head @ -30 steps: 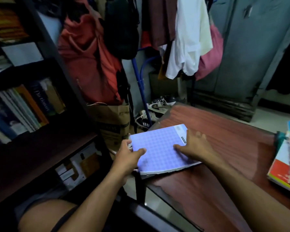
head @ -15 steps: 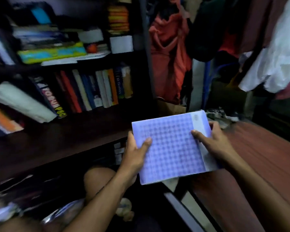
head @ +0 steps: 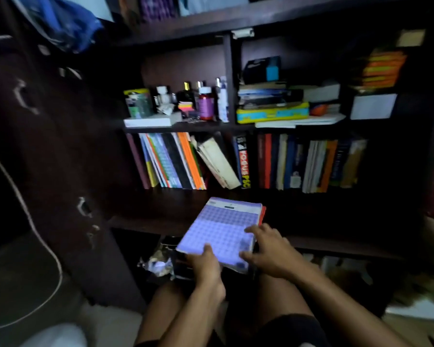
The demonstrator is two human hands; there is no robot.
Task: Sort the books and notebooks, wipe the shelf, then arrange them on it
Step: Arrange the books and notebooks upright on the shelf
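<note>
A purple checked notebook point(head: 223, 229) lies flat on top of a thin stack, its far end over the dark wooden shelf board point(head: 323, 216) and its near end sticking out past the front edge. My left hand point(head: 207, 267) grips the near edge, thumb on the cover. My right hand point(head: 268, 249) holds the right near corner, with its fingers spread on the cover. A red cover edge point(head: 263, 212) shows under the notebook on the right. Upright books point(head: 308, 164) and slanting notebooks point(head: 173, 161) fill the back of this shelf.
The shelf above carries bottles and small jars point(head: 206, 103), a white box point(head: 150, 120) and flat stacks of books point(head: 271, 106). A dark cabinet door point(head: 48, 146) with metal handles stands at the left. Crumpled wrappers point(head: 158, 265) lie below the shelf. My knees are beneath the notebook.
I turned from the red-brown table to the bookshelf. Both hands carried the purple notebook away from the table and brought it down flat onto the shelf board.
</note>
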